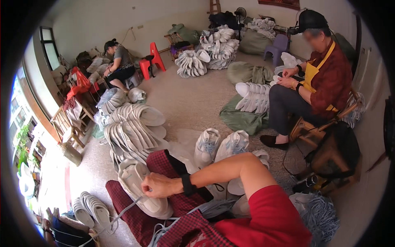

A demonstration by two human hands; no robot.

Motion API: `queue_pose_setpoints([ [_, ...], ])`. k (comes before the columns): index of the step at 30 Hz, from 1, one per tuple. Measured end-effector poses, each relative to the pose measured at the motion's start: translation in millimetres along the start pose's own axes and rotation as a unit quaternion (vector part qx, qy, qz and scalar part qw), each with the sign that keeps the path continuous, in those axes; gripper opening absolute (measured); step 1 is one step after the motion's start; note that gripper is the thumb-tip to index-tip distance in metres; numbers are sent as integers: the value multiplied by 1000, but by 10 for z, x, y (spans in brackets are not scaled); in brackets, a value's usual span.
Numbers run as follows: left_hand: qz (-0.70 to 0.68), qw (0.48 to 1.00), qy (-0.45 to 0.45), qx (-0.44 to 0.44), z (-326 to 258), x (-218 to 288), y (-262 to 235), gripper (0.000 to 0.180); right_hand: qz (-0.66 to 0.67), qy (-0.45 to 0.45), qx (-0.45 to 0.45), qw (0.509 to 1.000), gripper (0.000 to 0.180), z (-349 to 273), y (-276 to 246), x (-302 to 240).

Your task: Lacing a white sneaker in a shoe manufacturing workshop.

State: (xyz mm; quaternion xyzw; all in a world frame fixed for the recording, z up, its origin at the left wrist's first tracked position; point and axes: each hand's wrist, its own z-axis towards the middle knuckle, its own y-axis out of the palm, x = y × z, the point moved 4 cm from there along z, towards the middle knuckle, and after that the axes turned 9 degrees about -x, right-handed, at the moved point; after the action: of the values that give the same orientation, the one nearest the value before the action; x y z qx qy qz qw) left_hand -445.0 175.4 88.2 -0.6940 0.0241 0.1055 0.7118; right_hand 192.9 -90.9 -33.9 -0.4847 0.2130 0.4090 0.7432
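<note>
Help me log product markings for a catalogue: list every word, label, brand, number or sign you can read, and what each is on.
None can be read in this view.
White shoe on the lap: no legible lettering.
Shoe pair with light-blue details on the floor: any lettering is too small to read.
Red panel high on the wall: cut off, nothing legible.

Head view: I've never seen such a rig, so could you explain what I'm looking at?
There is no machine: a person wears a downward-looking fisheye camera, so straight edges bend toward the rim. The person's right hand is on a white shoe resting on the checked cloth over the lap; whether it pinches the pale lace is unclear. The left hand is out of view. On the floor are stacked white shoe pieces. Two other people sit farther off.
</note>
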Motion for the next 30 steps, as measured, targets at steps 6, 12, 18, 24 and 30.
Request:
queue_pose_setpoints([
  [6, -324, 831, 449, 54, -1247, 3148, 79, 35, -53, -19, 13, 998, 13, 59, 30, -34],
  [12, -418, 727, 544, -21, -2637, 4479, -220, 23, -55, 2, 24, 998, 15, 31, 70, -73],
  [18, -391, 754, 524, -60, -2706, 4410, -341, 23, -48, 10, 51, 998, 16, -10, 98, -51],
  [24, -372, 735, 557, -106, -2572, 4267, -247, 23, -34, 16, 65, 997, 15, -19, 109, 6],
  [30, -319, 751, 578, -21, -2653, 4289, -287, 19, 18, 28, 35, 999, 14, -45, 101, -55],
])
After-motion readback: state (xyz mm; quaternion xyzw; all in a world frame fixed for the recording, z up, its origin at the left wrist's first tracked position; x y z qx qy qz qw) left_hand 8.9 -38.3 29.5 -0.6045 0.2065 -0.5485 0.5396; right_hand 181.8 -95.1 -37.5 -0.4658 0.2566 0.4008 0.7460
